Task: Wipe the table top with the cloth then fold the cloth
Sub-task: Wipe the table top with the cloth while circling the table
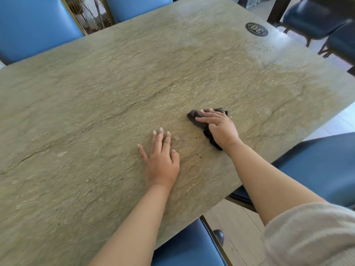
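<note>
Your left hand (pixel 160 162) lies flat and open on the tabletop (pixel 96 93), holding nothing; keep it there as a brace. Just right of it sit a few small brown specks (pixel 197 155), so bring the next stroke back over them. Your right hand (pixel 221 127) presses the dark cloth (pixel 196 117) down, its grip spread across the bunched fabric, not closed round it. Spread the cloth flatter for wider passes. The right edge is near; the open room lies ahead and to the left, up to the round number plate (pixel 256 29).
</note>
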Available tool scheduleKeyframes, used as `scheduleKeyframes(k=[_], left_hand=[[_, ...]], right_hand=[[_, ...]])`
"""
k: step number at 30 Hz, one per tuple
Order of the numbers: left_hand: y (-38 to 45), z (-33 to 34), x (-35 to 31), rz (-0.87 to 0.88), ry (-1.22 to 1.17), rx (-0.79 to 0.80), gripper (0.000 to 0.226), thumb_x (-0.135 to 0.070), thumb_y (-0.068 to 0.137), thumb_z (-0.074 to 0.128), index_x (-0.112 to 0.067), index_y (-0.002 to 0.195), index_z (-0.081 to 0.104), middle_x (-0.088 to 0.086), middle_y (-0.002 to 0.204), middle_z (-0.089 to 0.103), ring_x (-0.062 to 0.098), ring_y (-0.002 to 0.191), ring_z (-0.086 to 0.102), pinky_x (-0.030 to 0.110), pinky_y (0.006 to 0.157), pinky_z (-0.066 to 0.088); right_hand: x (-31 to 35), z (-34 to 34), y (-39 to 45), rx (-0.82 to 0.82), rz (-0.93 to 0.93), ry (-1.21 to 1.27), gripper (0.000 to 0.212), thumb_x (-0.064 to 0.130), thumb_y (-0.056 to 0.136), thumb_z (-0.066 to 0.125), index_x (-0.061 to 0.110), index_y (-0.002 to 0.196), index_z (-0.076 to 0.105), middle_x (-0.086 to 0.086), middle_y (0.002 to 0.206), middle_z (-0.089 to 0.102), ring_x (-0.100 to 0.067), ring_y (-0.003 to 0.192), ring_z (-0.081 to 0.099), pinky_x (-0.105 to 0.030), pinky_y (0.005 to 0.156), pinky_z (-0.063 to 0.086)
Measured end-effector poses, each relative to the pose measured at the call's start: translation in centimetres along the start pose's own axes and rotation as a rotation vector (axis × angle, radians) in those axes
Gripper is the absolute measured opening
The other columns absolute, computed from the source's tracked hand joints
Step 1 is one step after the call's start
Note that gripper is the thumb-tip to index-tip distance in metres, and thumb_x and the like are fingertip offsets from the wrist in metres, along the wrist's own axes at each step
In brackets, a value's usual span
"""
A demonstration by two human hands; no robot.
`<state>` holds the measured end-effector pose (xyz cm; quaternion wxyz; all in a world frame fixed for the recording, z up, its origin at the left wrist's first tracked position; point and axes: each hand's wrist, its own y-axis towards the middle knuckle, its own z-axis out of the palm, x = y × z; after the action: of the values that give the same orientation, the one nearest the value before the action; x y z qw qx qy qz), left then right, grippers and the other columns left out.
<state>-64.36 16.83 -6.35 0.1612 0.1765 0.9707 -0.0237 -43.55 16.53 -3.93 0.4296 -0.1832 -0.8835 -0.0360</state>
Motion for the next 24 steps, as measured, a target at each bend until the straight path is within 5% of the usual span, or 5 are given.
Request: scheduleKeyframes(k=[9, 12, 17, 21, 24], left_hand=[[0.1, -0.3, 0.6, 0.023, -0.131, -0.028, 0.063, -0.028, 0.086, 0.022, -0.021, 0.146, 0.042, -0.004, 0.159, 0.025, 0.01, 0.149, 0.009, 0.05, 0.118, -0.01], [0.2, -0.7, 1.0, 0.032, -0.221, 0.021, 0.066, -0.032, 0.083, 0.022, -0.02, 0.144, 0.045, -0.004, 0.159, 0.025, 0.008, 0.149, 0.007, 0.043, 0.115, -0.018], [-1.1, -1.7, 2.3, 0.047, -0.354, 0.058, 0.059, -0.029, 0.085, 0.03, -0.019, 0.138, 0.052, -0.004, 0.156, 0.033, 0.012, 0.147, 0.017, 0.038, 0.122, -0.003], [-2.2, -1.6, 3.7, 0.194, -0.306, 0.058, 0.053, -0.026, 0.093, 0.032, -0.019, 0.144, 0.044, -0.005, 0.159, 0.027, 0.01, 0.148, 0.011, 0.03, 0.12, -0.008], [-1.8, -1.3, 3.8, 0.185, -0.365, 0.0, 0.056, -0.028, 0.09, 0.029, -0.015, 0.14, 0.05, -0.003, 0.155, 0.036, 0.011, 0.147, 0.019, 0.033, 0.12, -0.006]], right_hand=[[1.2, 1.4, -13.2, 0.18, -0.054, 0.017, 0.048, -0.008, 0.083, 0.044, 0.024, 0.094, 0.078, 0.019, 0.119, 0.064, 0.007, 0.123, 0.037, -0.01, 0.112, 0.011], [1.0, 0.4, -17.3, 0.168, 0.053, 0.035, 0.046, -0.009, 0.077, 0.047, 0.025, 0.073, 0.079, 0.022, 0.097, 0.07, 0.006, 0.109, 0.048, -0.006, 0.101, 0.026], [2.9, -1.6, -16.9, 0.373, 0.268, -0.054, 0.037, 0.001, 0.072, 0.042, 0.02, 0.053, 0.067, -0.002, 0.071, 0.068, -0.024, 0.068, 0.06, -0.031, 0.064, 0.051], [3.6, -1.1, -12.3, -0.03, 0.128, 0.031, 0.046, -0.002, 0.078, 0.041, 0.032, 0.085, 0.071, 0.01, 0.103, 0.063, -0.013, 0.101, 0.047, -0.028, 0.092, 0.038], [2.4, 1.8, -9.8, 0.059, 0.087, -0.165, 0.06, 0.004, 0.085, 0.043, 0.032, 0.137, 0.046, 0.006, 0.147, 0.039, -0.016, 0.139, 0.021, -0.04, 0.118, 0.009]])
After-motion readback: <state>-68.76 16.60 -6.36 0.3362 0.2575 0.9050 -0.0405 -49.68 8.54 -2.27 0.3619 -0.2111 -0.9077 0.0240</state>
